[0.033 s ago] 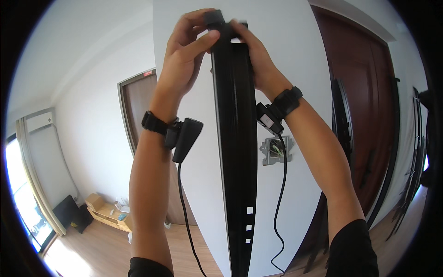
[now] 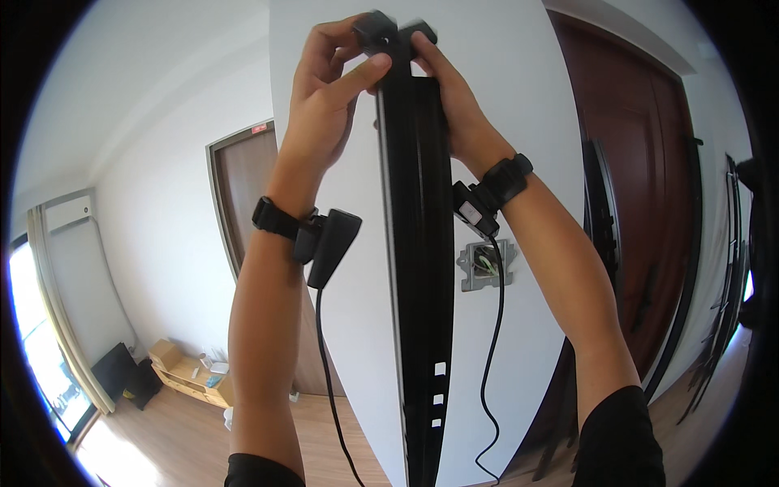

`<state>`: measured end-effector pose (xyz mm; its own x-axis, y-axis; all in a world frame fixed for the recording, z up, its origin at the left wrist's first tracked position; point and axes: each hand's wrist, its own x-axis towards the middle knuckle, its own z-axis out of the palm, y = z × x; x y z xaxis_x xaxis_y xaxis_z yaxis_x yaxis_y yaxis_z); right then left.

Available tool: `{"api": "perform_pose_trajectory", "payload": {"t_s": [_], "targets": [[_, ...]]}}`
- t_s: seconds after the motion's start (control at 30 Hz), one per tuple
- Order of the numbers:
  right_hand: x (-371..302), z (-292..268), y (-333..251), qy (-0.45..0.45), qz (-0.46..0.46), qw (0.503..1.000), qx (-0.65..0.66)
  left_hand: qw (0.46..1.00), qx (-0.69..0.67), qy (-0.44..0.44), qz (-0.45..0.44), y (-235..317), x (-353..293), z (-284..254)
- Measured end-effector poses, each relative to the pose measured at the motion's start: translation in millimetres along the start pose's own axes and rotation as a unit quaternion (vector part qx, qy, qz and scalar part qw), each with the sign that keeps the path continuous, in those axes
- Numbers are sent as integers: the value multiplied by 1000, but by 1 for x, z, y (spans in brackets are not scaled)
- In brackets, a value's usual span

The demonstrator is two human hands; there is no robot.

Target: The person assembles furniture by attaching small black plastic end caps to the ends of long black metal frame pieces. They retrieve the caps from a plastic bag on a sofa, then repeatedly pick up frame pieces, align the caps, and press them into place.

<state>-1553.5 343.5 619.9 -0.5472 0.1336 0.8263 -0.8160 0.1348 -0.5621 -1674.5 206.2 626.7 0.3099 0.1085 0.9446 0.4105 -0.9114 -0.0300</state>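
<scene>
At top centre, the left hand (image 2: 329, 97) and right hand (image 2: 450, 101) clamp the long black slotted metal rail (image 2: 418, 268) upright against the white wall (image 2: 519, 97).

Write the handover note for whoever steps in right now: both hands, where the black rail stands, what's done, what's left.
Left hand: raised, thumb pressed on the small black end piece at the top of the rail.
Right hand: gripping the same end from the other side.
Black rail: upright against the white wall, near an open wall box.
Done: end piece sits on the rail top.
Left: whether it is fully seated cannot be told; probably press and check.
</scene>
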Motion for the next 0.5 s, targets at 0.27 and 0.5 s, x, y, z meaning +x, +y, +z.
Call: {"api": "perform_pose_trajectory", "payload": {"t_s": [0.27, 0.5], "targets": [[-6, -7, 2, 62, -46, 997, 11, 970, 201, 90, -103, 0, 0, 40], [5, -3, 14, 98, -143, 985, 15, 967, 105, 161, -165, 1, -10, 52]]}}
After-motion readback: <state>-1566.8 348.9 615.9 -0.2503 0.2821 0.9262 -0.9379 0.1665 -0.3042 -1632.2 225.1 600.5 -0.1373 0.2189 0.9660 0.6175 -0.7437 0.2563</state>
